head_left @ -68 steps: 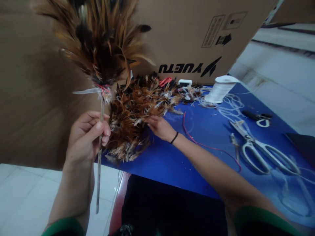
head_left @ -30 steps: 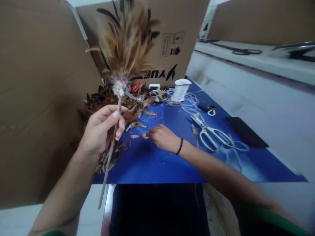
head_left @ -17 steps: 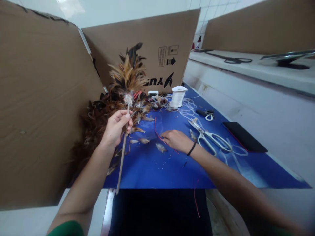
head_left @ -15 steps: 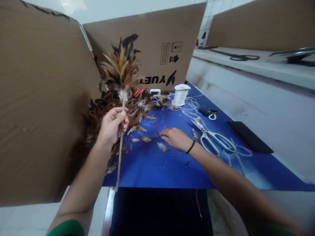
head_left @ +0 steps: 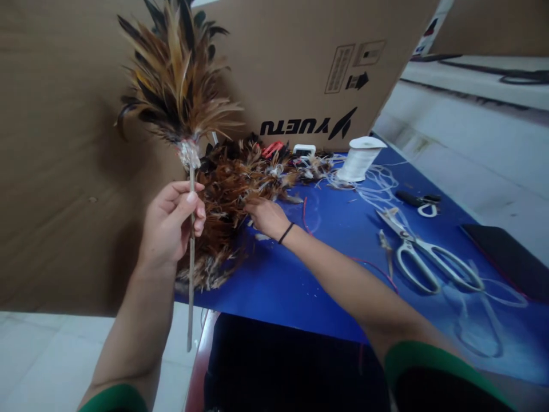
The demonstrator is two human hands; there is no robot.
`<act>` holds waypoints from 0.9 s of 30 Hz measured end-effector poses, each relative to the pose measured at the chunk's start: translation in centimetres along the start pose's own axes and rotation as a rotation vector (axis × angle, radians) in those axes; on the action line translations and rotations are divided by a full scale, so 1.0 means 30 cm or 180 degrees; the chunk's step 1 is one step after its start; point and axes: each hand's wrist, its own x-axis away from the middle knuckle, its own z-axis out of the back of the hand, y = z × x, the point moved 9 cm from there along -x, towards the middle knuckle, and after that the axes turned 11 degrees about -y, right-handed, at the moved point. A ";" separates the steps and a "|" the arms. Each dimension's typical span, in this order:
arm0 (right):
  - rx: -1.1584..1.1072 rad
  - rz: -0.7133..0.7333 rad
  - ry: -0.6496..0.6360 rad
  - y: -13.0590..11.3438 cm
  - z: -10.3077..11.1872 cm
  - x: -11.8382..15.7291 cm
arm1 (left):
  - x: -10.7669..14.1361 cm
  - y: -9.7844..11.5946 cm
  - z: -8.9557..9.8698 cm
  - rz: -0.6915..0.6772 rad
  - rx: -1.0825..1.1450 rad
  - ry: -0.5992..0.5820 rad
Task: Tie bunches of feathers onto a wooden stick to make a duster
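My left hand (head_left: pixel 174 223) is closed round a thin stick (head_left: pixel 191 286), held upright. At the stick's top, brown and black feathers (head_left: pixel 180 80) fan out above a whitish wrapped band (head_left: pixel 189 154). My right hand (head_left: pixel 268 218), with a black band at the wrist, reaches to the edge of a pile of brown feathers (head_left: pixel 227 191) on the blue table. Its fingertips are partly hidden among the feathers, and whether they hold anything cannot be seen. A red cord (head_left: pixel 305 214) lies to the right of that hand.
White-handled scissors (head_left: pixel 422 257), a white spool (head_left: pixel 360 159) with loose clear strands, black-handled cutters (head_left: pixel 414 199) and a dark flat case (head_left: pixel 506 257) lie on the blue table (head_left: pixel 283 286). Cardboard panels (head_left: pixel 300 68) stand behind and at left. A red clip and a small white device sit behind the pile.
My right hand has moved left from the red cord to the feather pile. The feathered stick stands higher and further left in view. The camera view has shifted.
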 end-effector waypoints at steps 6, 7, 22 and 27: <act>0.0410 -0.0488 -0.0263 0.083 -0.061 -0.101 | 0.043 0.021 0.016 -0.0028 -0.0001 -0.0016; 0.0401 -0.0518 -0.0313 0.099 -0.067 -0.106 | 0.046 0.018 0.016 -0.0013 0.0010 -0.0031; -0.0828 -0.0708 0.0550 0.308 0.118 0.093 | 0.039 0.027 -0.019 -0.0168 0.0194 -0.0267; 0.0336 -0.0667 0.0595 0.250 0.170 0.163 | 0.052 0.094 -0.010 -0.0349 0.0073 -0.0282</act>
